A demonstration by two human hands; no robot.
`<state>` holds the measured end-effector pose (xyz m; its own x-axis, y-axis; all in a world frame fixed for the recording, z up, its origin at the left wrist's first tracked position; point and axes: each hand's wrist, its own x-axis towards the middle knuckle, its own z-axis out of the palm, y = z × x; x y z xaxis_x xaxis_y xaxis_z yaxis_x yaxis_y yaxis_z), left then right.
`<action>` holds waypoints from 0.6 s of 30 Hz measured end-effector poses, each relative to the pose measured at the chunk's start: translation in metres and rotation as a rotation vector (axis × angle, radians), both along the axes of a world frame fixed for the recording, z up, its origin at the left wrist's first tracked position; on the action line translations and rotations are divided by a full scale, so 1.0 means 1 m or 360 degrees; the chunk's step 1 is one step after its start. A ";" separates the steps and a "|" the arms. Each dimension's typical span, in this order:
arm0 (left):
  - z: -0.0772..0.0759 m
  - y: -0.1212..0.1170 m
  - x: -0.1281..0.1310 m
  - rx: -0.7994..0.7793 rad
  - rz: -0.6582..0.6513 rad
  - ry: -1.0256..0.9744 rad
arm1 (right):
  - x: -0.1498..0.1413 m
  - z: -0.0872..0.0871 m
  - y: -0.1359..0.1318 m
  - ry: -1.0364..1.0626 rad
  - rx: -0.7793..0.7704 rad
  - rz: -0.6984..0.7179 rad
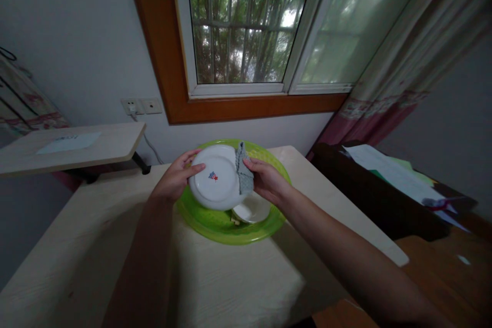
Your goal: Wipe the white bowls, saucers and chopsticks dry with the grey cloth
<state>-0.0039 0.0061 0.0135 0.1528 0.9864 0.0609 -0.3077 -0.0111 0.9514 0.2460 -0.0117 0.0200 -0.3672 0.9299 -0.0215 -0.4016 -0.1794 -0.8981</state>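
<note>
The gray cloth (245,173) hides one side of the white plate (216,189), which hides part of the white dish (254,209). The yellowish bit (235,220) by the dish is too small to tell. Writing (66,138) on the blue paper (73,143) is blurry.

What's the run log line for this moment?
left hand: grips plate | right hand: holds cloth against plate's edge | green basin: beneath, white dish inside
</note>
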 end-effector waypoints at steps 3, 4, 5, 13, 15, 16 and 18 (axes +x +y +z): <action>-0.001 -0.001 0.003 0.0004 -0.0131 0.0091 | 0.000 0.002 0.003 -0.0046 -0.0039 0.0129; -0.001 -0.002 0.003 0.0005 -0.0164 0.0125 | -0.001 0.001 0.004 -0.0058 -0.0067 0.0165; -0.001 -0.002 0.004 0.0012 -0.0186 0.0163 | -0.002 0.000 0.004 -0.0069 -0.0093 0.0197; 0.004 -0.004 0.006 0.0153 -0.0235 0.0454 | -0.007 -0.003 0.002 -0.0035 -0.0164 0.0245; 0.003 -0.003 0.007 0.0130 -0.0201 0.0431 | -0.008 0.000 0.002 -0.0020 -0.0174 0.0231; 0.002 -0.002 0.007 0.0105 -0.0187 0.0394 | -0.008 0.001 0.002 -0.0014 -0.0169 0.0222; 0.000 0.000 0.008 0.0044 -0.0172 0.0316 | -0.009 0.003 0.001 -0.0018 -0.0155 0.0212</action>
<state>0.0037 0.0060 0.0133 0.2691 0.9620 0.0460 -0.1154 -0.0152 0.9932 0.2367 -0.0106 0.0231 -0.4864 0.8662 -0.1142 -0.3584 -0.3170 -0.8781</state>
